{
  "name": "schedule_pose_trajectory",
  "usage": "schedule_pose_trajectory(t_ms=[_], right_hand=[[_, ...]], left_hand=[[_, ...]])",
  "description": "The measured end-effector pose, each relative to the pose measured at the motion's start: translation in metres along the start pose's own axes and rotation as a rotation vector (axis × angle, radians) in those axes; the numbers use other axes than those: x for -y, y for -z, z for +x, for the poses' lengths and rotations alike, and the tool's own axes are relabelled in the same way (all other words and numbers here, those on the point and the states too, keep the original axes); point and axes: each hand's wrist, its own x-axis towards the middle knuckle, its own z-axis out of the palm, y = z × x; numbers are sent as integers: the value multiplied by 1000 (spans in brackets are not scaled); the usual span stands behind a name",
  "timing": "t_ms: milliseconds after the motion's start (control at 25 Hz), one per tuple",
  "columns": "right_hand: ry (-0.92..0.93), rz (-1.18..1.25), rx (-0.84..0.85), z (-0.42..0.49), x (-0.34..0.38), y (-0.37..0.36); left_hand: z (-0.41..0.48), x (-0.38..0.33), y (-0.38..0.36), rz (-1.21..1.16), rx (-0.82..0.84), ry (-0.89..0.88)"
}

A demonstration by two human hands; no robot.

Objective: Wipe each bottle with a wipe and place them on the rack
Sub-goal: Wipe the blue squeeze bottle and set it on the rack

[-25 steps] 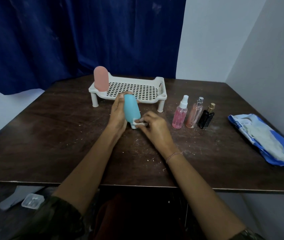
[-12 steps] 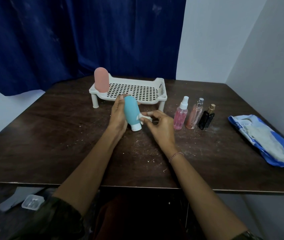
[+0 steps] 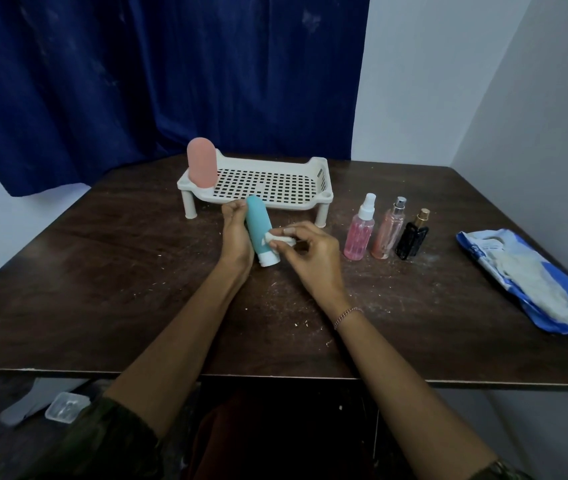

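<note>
Working across the dark wooden table (image 3: 109,271), I take things from biggest down. The blue wipe pack (image 3: 532,282) lies at the far right, opened, with white wipes showing inside. The white perforated rack (image 3: 275,183) stands at the back on short legs; a pink bottle (image 3: 200,167) stands cap-down in its left corner, and the rest of the grid is bare.

The teal bottle (image 3: 257,227) is in front of the rack, tilted, its white cap resting on or just above the table. My left hand (image 3: 236,237) is wrapped around its body from the left side, gripping it. My right hand (image 3: 310,252) pinches a small wadded wipe (image 3: 277,238) between thumb and fingertips, pressed against the bottle's lower right side.

I judge this bottle to be light, soft-walled and squeezable, possibly slick where damp, so I would hold it mid-body with moderate pressure and avoid crushing it near the cap.

Three smaller bottles wait in a row to the right, close together: a pink spray bottle (image 3: 360,232) with rosy liquid, a pale pink perfume bottle (image 3: 388,230) partly full, and a black bottle (image 3: 412,237) whose contents I cannot see. These look rigid, perhaps glass, and more fragile; I would grasp them by the body, not the sprayer.
</note>
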Motion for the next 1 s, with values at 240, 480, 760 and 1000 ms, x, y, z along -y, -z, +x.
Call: schedule_pose_trajectory(t_ms=[240,480,760,1000], right_hand=[[80,-19,14,-3,6,-2],[118,-21,56,-4,9,-3],[110,-37,59,-3,11,-4],[75,-81,6,0,4,-3]], left_hand=[[-7,-7,-4,-100,54,131],[-6,-2,1,142,70,60],[-6,-2,-1,245,33,30],[3,1,0,82,-4,80]])
